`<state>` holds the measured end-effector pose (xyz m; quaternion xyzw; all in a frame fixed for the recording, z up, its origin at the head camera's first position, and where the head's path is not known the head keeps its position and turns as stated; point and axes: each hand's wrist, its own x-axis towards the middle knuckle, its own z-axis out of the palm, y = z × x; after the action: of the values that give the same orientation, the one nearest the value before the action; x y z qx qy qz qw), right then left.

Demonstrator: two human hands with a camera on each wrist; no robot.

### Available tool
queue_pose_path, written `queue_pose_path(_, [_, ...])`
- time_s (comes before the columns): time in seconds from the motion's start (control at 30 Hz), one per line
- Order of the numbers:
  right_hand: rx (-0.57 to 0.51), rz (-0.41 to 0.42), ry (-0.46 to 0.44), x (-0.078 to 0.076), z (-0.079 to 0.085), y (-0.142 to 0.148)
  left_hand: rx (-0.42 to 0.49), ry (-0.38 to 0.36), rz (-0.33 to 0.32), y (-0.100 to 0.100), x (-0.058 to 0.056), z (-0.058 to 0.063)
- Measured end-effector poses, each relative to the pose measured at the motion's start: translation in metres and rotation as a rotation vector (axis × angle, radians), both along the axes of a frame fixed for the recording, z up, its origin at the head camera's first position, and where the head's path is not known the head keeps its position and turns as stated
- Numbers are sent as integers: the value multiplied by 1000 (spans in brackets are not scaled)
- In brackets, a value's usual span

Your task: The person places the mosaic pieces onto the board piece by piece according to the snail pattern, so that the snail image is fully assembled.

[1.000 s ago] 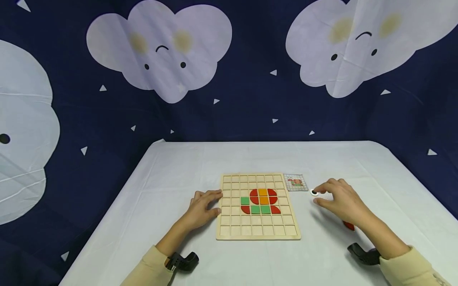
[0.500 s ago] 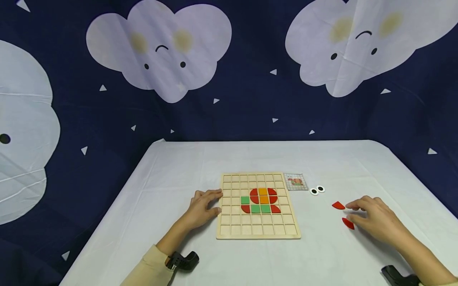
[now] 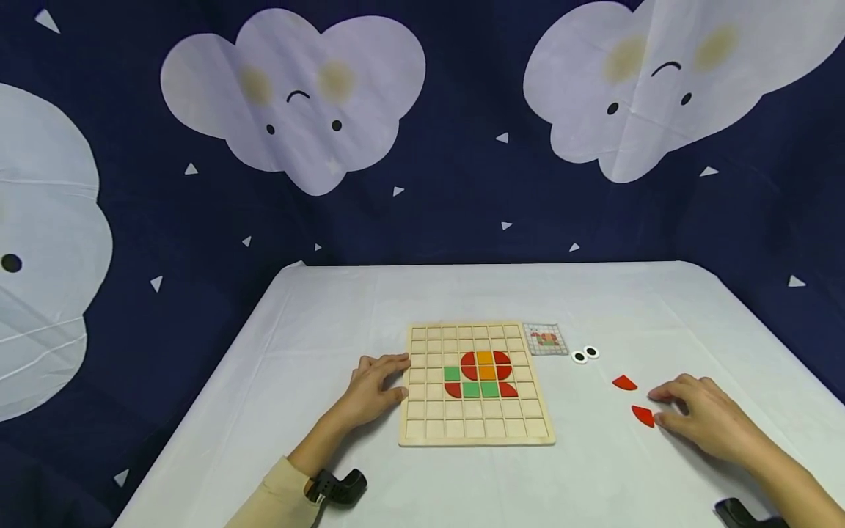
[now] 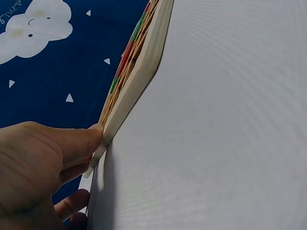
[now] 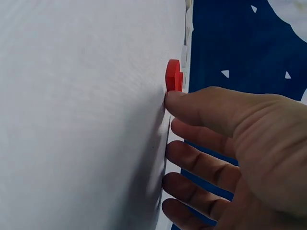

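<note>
A wooden grid board [image 3: 429, 425] lies flat on the table with red, green and orange pieces set in its cells. My left hand [image 3: 372, 389] rests at the board's left edge. Its thumb [image 4: 84, 143] touches the side in the left wrist view. Over at the right, my right hand [image 3: 709, 422] lies low by two loose red quarter-round pieces. Its thumb tip is at the nearer red piece [image 3: 642, 416]; whether they touch I cannot tell. Farther off lies the other red piece [image 3: 624, 382]. Nothing is pinched between the right fingers.
Two white discs with black centres [image 3: 585, 355] lie right of a small picture card [image 3: 546, 339], which sits by the board's upper right corner. A white cloth covers the table [image 3: 343, 315]. Behind hangs a dark blue curtain [image 3: 449, 205] with clouds.
My right hand has let go of a black-and-white disc beside its twin and drawn back right and nearer, to the red pieces. My left hand has stayed at the board's edge.
</note>
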<state>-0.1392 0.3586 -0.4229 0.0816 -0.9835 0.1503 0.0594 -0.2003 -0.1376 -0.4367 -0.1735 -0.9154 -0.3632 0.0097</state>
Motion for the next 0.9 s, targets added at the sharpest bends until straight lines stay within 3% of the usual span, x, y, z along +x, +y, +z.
queue_pose_path(0.3, [10, 53, 103, 0, -3, -12, -4, 14, -1, 0, 0, -2])
queue_pose_path(0.9, [20, 104, 112, -4, -2, -33, 9, 12, -3, 0, 1, -2])
